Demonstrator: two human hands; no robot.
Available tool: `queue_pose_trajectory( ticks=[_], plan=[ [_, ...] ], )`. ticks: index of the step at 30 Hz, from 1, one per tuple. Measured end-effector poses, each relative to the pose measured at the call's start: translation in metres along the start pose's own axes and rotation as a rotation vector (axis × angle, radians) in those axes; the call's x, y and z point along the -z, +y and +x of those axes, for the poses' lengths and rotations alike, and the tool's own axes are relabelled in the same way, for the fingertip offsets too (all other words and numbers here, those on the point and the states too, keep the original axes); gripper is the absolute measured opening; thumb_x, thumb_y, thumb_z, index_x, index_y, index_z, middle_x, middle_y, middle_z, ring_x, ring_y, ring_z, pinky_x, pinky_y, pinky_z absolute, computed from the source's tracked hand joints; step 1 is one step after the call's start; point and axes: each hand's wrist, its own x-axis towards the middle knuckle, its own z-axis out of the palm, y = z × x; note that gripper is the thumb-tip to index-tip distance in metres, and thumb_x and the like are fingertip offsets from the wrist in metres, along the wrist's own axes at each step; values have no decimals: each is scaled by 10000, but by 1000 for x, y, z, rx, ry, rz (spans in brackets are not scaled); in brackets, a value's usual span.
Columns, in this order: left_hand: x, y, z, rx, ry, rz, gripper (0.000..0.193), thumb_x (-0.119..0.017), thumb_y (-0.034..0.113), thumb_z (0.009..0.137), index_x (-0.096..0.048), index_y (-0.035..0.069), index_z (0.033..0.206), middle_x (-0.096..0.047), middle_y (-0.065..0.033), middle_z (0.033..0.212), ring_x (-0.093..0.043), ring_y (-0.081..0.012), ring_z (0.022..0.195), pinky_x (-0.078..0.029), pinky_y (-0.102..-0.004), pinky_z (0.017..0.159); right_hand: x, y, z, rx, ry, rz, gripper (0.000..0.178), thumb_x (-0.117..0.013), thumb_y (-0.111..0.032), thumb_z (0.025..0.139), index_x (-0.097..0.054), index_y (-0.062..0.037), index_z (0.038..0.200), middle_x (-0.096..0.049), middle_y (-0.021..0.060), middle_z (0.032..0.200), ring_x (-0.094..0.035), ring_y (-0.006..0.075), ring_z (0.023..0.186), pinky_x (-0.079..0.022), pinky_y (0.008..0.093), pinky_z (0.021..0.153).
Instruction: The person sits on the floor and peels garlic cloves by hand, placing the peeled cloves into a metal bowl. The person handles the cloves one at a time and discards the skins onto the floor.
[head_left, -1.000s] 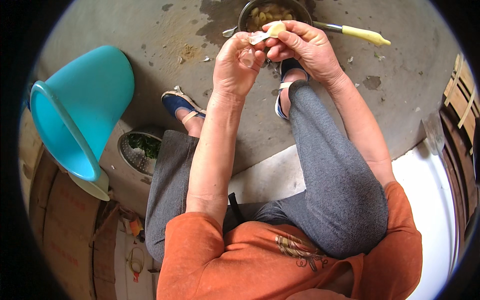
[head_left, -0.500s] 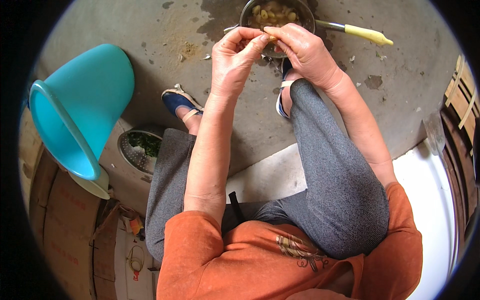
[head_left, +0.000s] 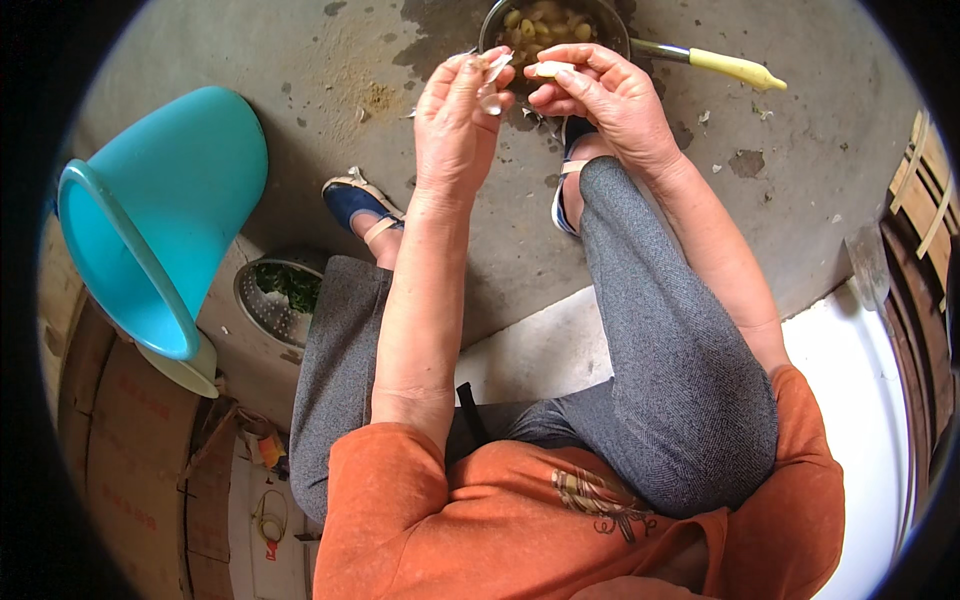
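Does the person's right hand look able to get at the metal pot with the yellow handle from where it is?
Probably yes: the right hand, pinching a pale peeled clove, hovers just over the metal pot, and nothing lies between them.

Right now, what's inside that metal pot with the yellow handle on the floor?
The pot holds pale peeled cloves. The left hand and right hand, each pinching a small piece, cover its near rim, and its bottom is hidden.

A grey concrete floor [head_left: 300,60] fills the upper half, stained dark near 12 o'clock and littered with small scraps. A pale slab [head_left: 860,400] lies at 4 o'clock, wooden slats [head_left: 925,195] at 3, brown cardboard [head_left: 120,470] at 8. Daylight is bright and even.
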Motion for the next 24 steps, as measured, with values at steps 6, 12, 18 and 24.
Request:
queue_pose_trajectory(
  ticks=[6, 12, 18, 24],
  plan=[
    [1, 4, 3, -168, -108, 471, 136, -514, 62, 933, -609, 64, 1030, -596, 15, 806, -506, -29, 688, -402, -170, 604, 0, 2, 0, 40, -3, -151, 205, -555, -84, 922, -569, -10, 1113, -640, 57, 975, -617, 96, 809, -524, 225, 741],
    [-5, -6, 5, -338, -197, 859, 204, -656, 46, 859, -621, 28, 1059, -644, -9, 908, -592, -58, 803, -488, -183, 693, 0, 7, 0, 58, -22, -228, 235, -547, -59, 917, -548, -11, 1147, -631, 39, 963, -600, 76, 814, -500, 207, 684],
    [-2, -17, 4, -222, -125, 545, 139, -635, 54, 876, -618, 14, 1008, -652, -39, 892, -606, -75, 775, -500, -201, 654, 0, 8, 1, 102, 37, -155, 307, -569, -59, 907, -515, -14, 1206, -642, 45, 960, -612, 74, 839, -484, 193, 649],
    [-7, -16, -4, -225, -55, 610, 84, -655, 61, 861, -639, 27, 936, -648, 2, 828, -573, -29, 715, -468, -176, 597, 3, 4, 0, 58, 9, -222, 232, -604, -77, 894, -612, -30, 1121, -645, 13, 954, -596, 52, 828, -468, 173, 632]
  ],
)
